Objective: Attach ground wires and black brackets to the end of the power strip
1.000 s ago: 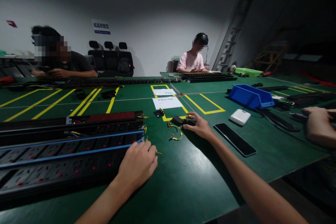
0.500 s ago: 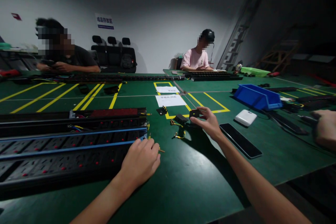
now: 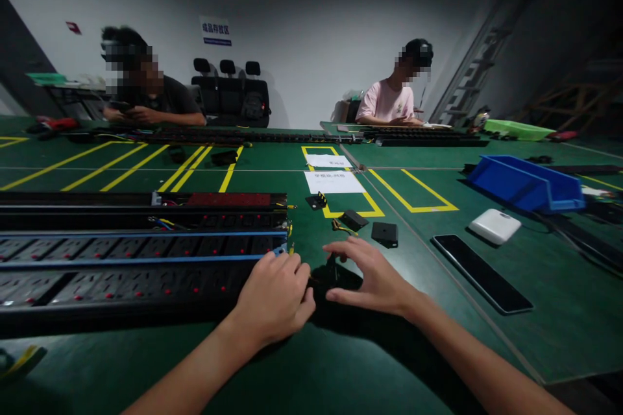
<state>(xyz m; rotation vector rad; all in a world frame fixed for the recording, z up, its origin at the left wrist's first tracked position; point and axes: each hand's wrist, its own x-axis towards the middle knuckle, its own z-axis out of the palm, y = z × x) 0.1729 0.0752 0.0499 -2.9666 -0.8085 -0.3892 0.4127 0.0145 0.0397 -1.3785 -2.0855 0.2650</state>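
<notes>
My left hand (image 3: 276,295) is closed beside the right end of the long black power strips (image 3: 168,288). Its fingers are curled round a thin wire, mostly hidden, with a yellowish tip at the knuckles. Just to the right, low over the table, my right hand (image 3: 372,279) has thumb and fingers apart. A small dark shape by its index fingertip is too unclear to name. Beyond that hand lie a black square plate (image 3: 384,233), a black block (image 3: 354,220) and a short yellow-green wire (image 3: 344,228). Farther back stands a small black bracket (image 3: 317,201).
A phone (image 3: 481,272), a white case (image 3: 495,226) and a blue bin (image 3: 525,185) are on the right. White paper sheets (image 3: 333,182) lie among yellow tape lines. Two people sit across the green table (image 3: 389,369); power strips cover its left side.
My right hand has let go of the black square plate, now on the table, and come down toward my left hand. The view has turned left. My left hand stays at the strip ends.
</notes>
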